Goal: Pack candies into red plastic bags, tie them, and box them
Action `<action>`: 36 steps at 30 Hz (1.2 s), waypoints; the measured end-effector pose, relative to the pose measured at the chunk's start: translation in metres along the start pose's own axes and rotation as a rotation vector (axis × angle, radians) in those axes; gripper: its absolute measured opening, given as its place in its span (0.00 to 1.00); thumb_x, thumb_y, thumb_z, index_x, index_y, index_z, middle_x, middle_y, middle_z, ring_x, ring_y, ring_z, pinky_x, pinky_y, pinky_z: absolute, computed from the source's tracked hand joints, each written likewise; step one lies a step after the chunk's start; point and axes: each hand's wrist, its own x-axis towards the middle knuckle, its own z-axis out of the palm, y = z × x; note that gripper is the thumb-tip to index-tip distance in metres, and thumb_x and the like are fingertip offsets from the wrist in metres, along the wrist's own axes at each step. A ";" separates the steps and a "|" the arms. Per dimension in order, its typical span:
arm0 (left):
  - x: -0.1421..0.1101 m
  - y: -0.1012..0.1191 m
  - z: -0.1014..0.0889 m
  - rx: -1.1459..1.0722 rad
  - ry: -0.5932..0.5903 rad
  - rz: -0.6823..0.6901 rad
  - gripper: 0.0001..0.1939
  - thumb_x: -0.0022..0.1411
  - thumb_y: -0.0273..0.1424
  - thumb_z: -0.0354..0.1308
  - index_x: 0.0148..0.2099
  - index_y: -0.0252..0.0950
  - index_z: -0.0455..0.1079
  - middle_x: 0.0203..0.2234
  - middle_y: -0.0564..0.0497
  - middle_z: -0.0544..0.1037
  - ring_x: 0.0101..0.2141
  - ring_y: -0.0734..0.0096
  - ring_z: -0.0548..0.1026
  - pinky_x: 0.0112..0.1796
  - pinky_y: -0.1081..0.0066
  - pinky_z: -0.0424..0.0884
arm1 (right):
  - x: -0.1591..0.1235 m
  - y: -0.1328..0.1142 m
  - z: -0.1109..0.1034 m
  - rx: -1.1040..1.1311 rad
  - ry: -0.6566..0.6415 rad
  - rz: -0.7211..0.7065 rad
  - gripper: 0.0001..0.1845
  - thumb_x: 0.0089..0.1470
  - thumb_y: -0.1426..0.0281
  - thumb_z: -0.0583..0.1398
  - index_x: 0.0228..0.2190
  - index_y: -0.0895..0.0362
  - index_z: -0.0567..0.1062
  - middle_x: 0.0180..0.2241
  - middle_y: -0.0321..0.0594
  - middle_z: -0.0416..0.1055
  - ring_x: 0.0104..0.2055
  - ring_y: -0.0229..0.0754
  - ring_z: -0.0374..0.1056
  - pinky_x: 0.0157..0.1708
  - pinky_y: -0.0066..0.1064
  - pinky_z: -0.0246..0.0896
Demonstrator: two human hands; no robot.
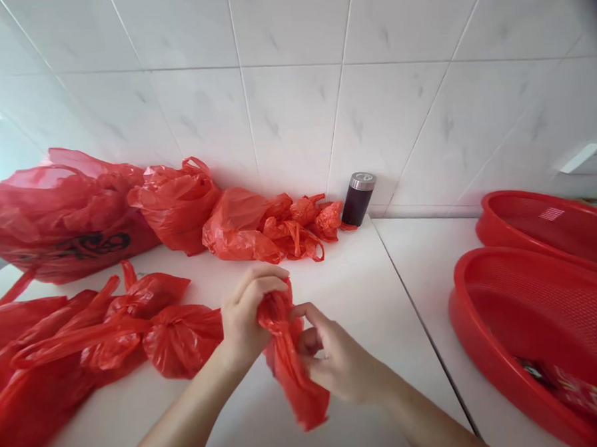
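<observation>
A twisted red plastic bag (292, 367) hangs between my two hands above the white tabletop. My left hand (250, 313) is wrapped round its bunched upper part. On its other side, my right hand (335, 358) pinches the bag's edge with thumb and curled fingers. The bag's lower end droops toward me, and its contents, if any, are hidden. Just left of my left hand lies a knotted red bag (182, 343), partly behind my wrist.
Several filled red bags (238, 220) line the tiled wall, with a large printed one (62, 216) at far left. More red bags (51, 376) lie front left. A dark lidded cup (359, 200) stands at the back. Two red baskets (463, 308) sit right, the nearer holding small packets (577, 392).
</observation>
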 end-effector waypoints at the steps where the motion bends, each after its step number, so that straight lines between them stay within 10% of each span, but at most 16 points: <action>1: 0.001 -0.003 -0.001 -0.025 0.023 -0.036 0.15 0.51 0.21 0.65 0.39 0.38 0.66 0.40 0.47 0.75 0.38 0.65 0.75 0.37 0.68 0.71 | 0.002 0.002 -0.001 0.003 0.027 -0.017 0.13 0.58 0.67 0.58 0.45 0.52 0.64 0.23 0.28 0.67 0.24 0.35 0.65 0.28 0.29 0.61; 5: -0.004 -0.007 -0.002 -0.085 -0.008 -0.137 0.16 0.51 0.19 0.64 0.41 0.38 0.66 0.43 0.45 0.73 0.41 0.63 0.74 0.36 0.68 0.70 | 0.014 -0.007 -0.014 -0.018 0.274 -0.183 0.13 0.59 0.64 0.58 0.46 0.52 0.66 0.32 0.34 0.69 0.35 0.37 0.68 0.37 0.31 0.63; 9: -0.008 -0.008 -0.002 -0.143 -0.030 -0.126 0.17 0.52 0.20 0.63 0.43 0.38 0.65 0.44 0.45 0.72 0.42 0.63 0.74 0.33 0.71 0.70 | 0.023 -0.025 -0.020 -0.138 0.218 -0.222 0.06 0.57 0.66 0.60 0.38 0.53 0.72 0.44 0.39 0.69 0.43 0.39 0.68 0.41 0.33 0.63; 16: -0.011 -0.008 -0.002 -0.138 -0.116 -0.188 0.17 0.57 0.18 0.56 0.46 0.39 0.63 0.34 0.52 0.75 0.26 0.76 0.72 0.29 0.74 0.70 | 0.022 -0.038 -0.023 0.210 0.200 -0.319 0.08 0.54 0.74 0.60 0.28 0.55 0.64 0.32 0.32 0.67 0.34 0.34 0.63 0.37 0.29 0.59; 27: -0.003 0.003 -0.006 -0.118 -0.421 0.024 0.28 0.62 0.19 0.49 0.63 0.42 0.59 0.47 0.44 0.75 0.40 0.65 0.73 0.40 0.66 0.73 | 0.009 -0.054 -0.036 0.547 0.181 -0.295 0.03 0.56 0.71 0.61 0.33 0.54 0.69 0.27 0.31 0.65 0.31 0.33 0.62 0.36 0.28 0.59; 36: -0.051 -0.029 -0.089 0.046 -0.609 -0.620 0.18 0.69 0.36 0.45 0.56 0.50 0.69 0.58 0.50 0.70 0.58 0.57 0.67 0.53 0.60 0.69 | 0.015 0.023 -0.098 0.218 0.557 -0.072 0.11 0.50 0.63 0.60 0.34 0.53 0.64 0.21 0.27 0.54 0.24 0.33 0.55 0.29 0.28 0.56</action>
